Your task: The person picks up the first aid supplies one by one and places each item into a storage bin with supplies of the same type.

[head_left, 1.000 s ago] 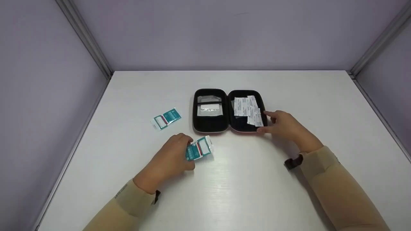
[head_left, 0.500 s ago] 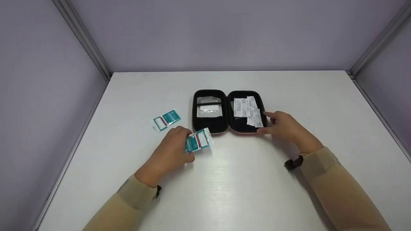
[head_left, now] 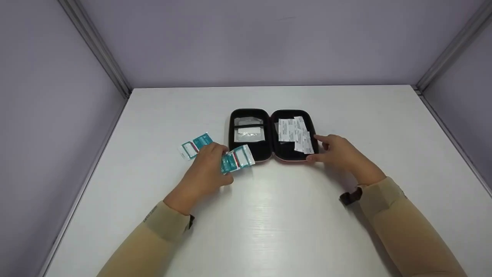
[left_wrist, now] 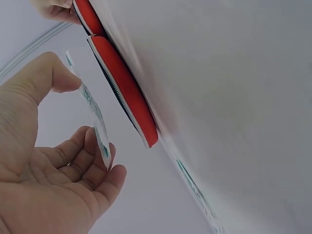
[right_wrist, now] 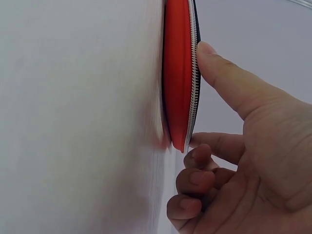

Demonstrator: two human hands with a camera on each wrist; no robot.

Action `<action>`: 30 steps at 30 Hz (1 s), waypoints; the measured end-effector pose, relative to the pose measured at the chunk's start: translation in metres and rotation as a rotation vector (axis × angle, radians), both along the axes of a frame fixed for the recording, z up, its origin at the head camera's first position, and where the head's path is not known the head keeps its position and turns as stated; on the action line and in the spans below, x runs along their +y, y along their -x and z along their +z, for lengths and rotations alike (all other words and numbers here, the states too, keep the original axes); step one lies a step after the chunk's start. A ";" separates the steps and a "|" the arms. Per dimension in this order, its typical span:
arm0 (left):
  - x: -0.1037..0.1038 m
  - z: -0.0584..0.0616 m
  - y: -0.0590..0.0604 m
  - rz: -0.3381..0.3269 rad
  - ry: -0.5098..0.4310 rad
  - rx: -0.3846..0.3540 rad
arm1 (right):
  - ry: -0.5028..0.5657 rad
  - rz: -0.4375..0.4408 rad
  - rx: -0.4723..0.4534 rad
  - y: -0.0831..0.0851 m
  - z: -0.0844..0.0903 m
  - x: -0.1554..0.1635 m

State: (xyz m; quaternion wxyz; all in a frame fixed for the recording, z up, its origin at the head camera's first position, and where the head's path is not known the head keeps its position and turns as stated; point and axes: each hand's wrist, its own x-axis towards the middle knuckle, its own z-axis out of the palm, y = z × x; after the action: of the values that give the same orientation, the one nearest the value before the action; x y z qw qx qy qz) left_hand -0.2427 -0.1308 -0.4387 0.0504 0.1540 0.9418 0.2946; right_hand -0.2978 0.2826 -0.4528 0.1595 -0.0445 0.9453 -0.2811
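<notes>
White and bare around the things, the table [head_left: 269,215] stands between lilac walls. On it a small case [head_left: 273,134] lies open flat, black inside and red outside. Its right half already holds several white sachets [head_left: 296,132], and its left half has a clear pocket under a strap.

The left hand [head_left: 203,173] pinches a teal and white packet [head_left: 238,158] between thumb and fingers [left_wrist: 105,178], and the packet is lifted off the table, just beside the near left corner of the case. It is not yet inside. A second teal packet [head_left: 192,145] lies flat on the table, partly behind this hand.

The right hand [head_left: 338,152] touches the right edge of the case with thumb and forefinger; the other fingers [right_wrist: 195,178] are loosely curled.

So I judge the packing is partly done: the white sachets are in, while two teal packets remain outside, and the case is not closed.
</notes>
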 end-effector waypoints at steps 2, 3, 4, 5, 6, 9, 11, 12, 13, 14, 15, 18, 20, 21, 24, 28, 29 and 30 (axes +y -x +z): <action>0.000 0.000 0.005 0.000 -0.007 0.005 | -0.001 -0.003 0.004 0.001 0.000 0.000; -0.001 0.000 0.007 0.000 -0.013 0.004 | 0.001 -0.006 0.003 0.001 0.000 0.000; -0.001 0.000 0.010 0.001 -0.017 0.002 | 0.004 -0.005 0.005 0.001 0.000 0.000; -0.001 0.000 0.012 0.004 -0.021 -0.003 | 0.006 -0.003 0.007 0.001 0.000 0.000; -0.001 0.001 0.015 0.007 -0.026 -0.010 | 0.008 -0.001 0.010 0.001 0.000 0.000; -0.002 0.002 0.022 0.017 -0.035 -0.030 | 0.013 -0.001 0.010 0.001 -0.001 0.000; -0.002 0.003 0.028 0.022 -0.038 -0.044 | 0.014 -0.001 0.012 0.001 -0.001 0.000; -0.002 0.004 0.031 0.021 -0.037 -0.050 | 0.015 -0.004 0.010 0.001 -0.001 0.000; -0.002 0.005 0.034 0.020 -0.036 -0.054 | 0.016 -0.010 0.007 0.001 -0.001 0.000; -0.002 0.006 0.037 0.016 -0.036 -0.054 | 0.017 -0.010 0.008 0.001 -0.001 0.000; -0.002 0.006 0.040 0.012 -0.035 -0.056 | 0.016 -0.011 0.009 0.000 -0.002 0.000; -0.001 0.006 0.049 -0.012 -0.044 -0.052 | 0.006 -0.016 0.005 -0.001 -0.002 -0.001; 0.000 0.006 0.055 -0.028 -0.056 -0.050 | 0.001 -0.014 0.007 -0.001 -0.003 -0.001; 0.001 0.006 0.058 -0.033 -0.059 -0.052 | -0.001 -0.015 0.009 -0.001 -0.003 -0.001; 0.002 0.004 0.065 -0.040 -0.068 -0.060 | -0.004 -0.012 0.023 -0.001 -0.003 -0.001; 0.003 0.002 0.074 -0.039 -0.063 -0.070 | -0.001 -0.001 0.043 0.001 -0.003 -0.001; 0.003 0.002 0.075 -0.040 -0.063 -0.071 | 0.000 -0.001 0.045 0.001 -0.002 -0.001; 0.004 0.002 0.077 -0.042 -0.063 -0.072 | 0.001 0.000 0.046 0.001 -0.002 -0.001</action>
State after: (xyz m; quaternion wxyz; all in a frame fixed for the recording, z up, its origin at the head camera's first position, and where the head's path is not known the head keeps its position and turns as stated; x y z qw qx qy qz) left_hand -0.3200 -0.1272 -0.4368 0.0856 0.1643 0.9262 0.3285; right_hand -0.2986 0.2821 -0.4551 0.1379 -0.0512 0.9485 -0.2806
